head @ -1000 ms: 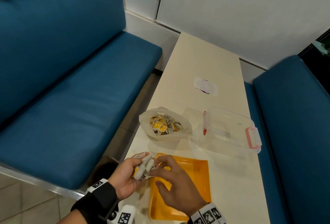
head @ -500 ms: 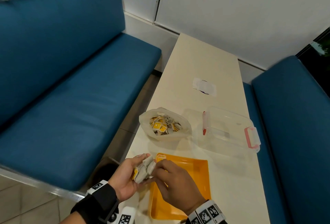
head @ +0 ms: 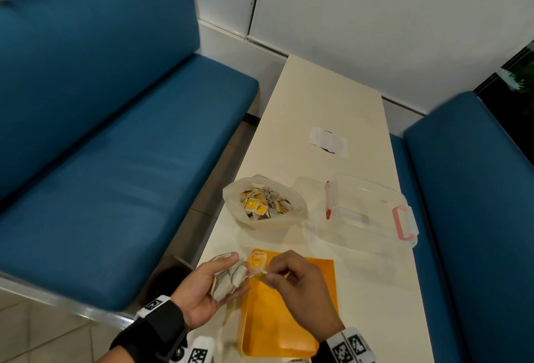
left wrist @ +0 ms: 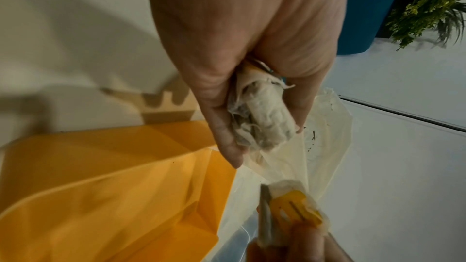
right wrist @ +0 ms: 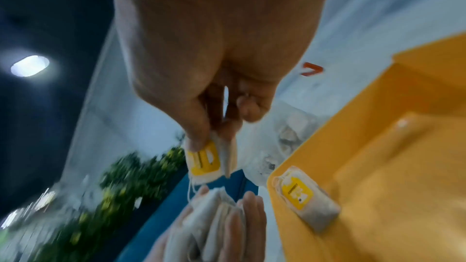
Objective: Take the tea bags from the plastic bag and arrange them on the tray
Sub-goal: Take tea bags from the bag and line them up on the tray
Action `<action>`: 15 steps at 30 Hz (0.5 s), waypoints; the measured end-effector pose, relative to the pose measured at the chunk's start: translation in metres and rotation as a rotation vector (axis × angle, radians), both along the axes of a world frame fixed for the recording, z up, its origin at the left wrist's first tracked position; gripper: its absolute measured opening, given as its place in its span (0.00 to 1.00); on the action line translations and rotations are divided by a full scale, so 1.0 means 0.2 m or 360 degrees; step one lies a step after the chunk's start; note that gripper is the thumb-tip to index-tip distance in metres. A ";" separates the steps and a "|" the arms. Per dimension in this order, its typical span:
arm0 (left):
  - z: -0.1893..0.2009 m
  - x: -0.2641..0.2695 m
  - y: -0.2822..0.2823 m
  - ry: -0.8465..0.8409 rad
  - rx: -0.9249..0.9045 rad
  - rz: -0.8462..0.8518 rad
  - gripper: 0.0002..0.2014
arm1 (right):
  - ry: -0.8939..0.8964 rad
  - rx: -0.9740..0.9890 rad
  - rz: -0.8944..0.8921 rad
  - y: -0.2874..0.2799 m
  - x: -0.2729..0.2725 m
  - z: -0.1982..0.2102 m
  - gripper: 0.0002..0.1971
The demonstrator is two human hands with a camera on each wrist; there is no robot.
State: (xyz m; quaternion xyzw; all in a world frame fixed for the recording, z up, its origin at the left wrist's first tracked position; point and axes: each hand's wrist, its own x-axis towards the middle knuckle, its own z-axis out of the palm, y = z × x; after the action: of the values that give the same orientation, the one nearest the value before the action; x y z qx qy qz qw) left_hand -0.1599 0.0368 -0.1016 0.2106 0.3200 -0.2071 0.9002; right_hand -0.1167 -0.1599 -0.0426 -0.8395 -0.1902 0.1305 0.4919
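Observation:
My left hand (head: 215, 281) holds a bundle of several white tea bags (head: 228, 278) just left of the orange tray (head: 289, 328); the bundle (left wrist: 262, 115) fills its fingers in the left wrist view. My right hand (head: 291, 281) pinches one tea bag with a yellow tag (right wrist: 206, 160) by thumb and forefinger over the tray's far left corner. One tea bag (right wrist: 305, 196) lies in that corner of the tray (right wrist: 403, 146). The open plastic bag (head: 264, 203) with several tea bags stands beyond the tray.
A clear plastic box with pink latches (head: 367, 212) sits right of the bag on the narrow cream table (head: 326, 102). A white paper slip (head: 328, 141) lies farther back. Blue benches (head: 115, 174) flank the table on both sides.
My right hand has pulled one tea bag out of the bundle in my left hand and drawn it slightly right, over the tray corner. The left hand stayed in place.

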 end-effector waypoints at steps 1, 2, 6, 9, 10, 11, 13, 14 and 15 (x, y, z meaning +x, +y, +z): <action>0.00 0.00 0.00 0.0007 -0.0004 -0.0001 0.14 | 0.0195 0.0051 -0.0079 -0.01 0.01 -0.01 0.08; -0.01 0.00 0.00 0.0013 -0.0002 -0.0003 0.14 | 0.0307 0.0066 -0.0139 -0.03 0.02 -0.03 0.07; -0.02 -0.01 0.01 0.0026 -0.0009 -0.0001 0.15 | 0.0477 0.0078 -0.0315 -0.07 0.05 -0.11 0.05; -0.02 -0.01 0.01 0.0027 0.0003 0.0001 0.16 | 0.0524 0.0028 -0.0399 -0.09 0.06 -0.16 0.06; -0.02 -0.01 0.01 0.0020 0.0013 -0.0004 0.17 | 0.0508 -0.0029 -0.0397 -0.09 0.06 -0.18 0.05; -0.02 -0.01 0.01 0.0015 0.0024 -0.0007 0.17 | 0.0466 -0.0100 -0.0387 -0.10 0.06 -0.19 0.05; -0.02 -0.02 0.01 0.0014 0.0032 -0.0004 0.17 | 0.0382 -0.0167 -0.0365 -0.12 0.06 -0.20 0.07; -0.02 -0.02 0.01 0.0013 0.0037 -0.0002 0.17 | 0.0407 -0.0115 -0.0366 -0.13 0.06 -0.19 0.07; -0.02 -0.02 0.01 0.0014 0.0044 0.0000 0.17 | 0.0493 0.0004 -0.0385 -0.13 0.06 -0.18 0.06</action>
State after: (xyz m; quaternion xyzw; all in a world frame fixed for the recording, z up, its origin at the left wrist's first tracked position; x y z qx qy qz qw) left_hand -0.1644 0.0392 -0.1048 0.2221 0.3266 -0.2035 0.8959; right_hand -0.1051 -0.1857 -0.0794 -0.8255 -0.0101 0.1979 0.5285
